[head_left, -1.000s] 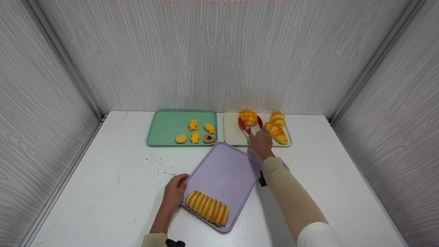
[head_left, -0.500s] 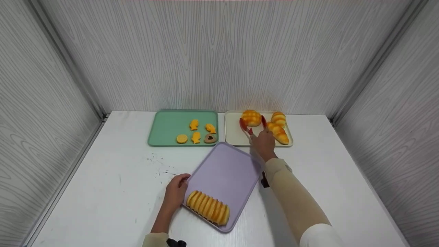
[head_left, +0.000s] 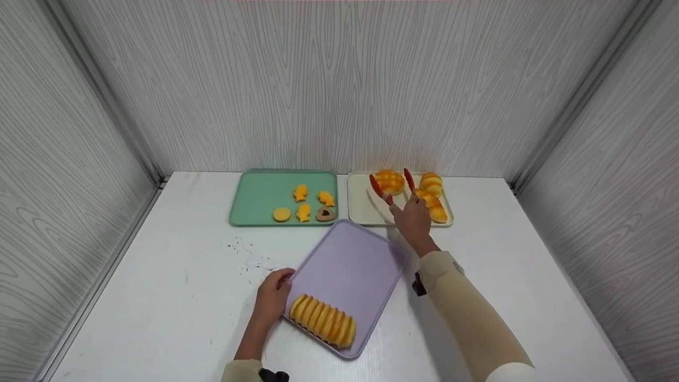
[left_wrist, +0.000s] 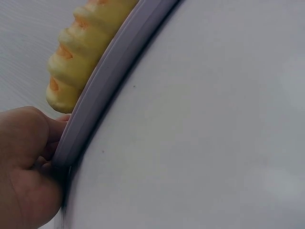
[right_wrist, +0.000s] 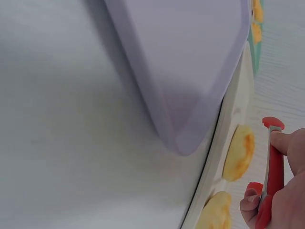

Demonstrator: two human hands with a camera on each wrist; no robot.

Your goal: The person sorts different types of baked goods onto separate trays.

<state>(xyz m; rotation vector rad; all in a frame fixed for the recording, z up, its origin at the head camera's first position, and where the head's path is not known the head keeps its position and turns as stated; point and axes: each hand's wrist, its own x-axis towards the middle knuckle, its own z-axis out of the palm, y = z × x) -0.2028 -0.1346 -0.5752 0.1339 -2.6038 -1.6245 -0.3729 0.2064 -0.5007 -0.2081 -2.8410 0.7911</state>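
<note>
- I'd bring the open red tongs (head_left: 391, 189) squarely down either side of the round bun (head_left: 389, 181) on the cream tray (head_left: 360, 204), then squeeze gently.
- My right hand (head_left: 412, 223) wraps the tong handles, tips apart, holding nothing.
- My left hand (head_left: 271, 297) pinches the purple tray (head_left: 350, 265) rim beside the ridged loaf (head_left: 321, 320), steadying it on the counter (head_left: 159, 297).
</note>
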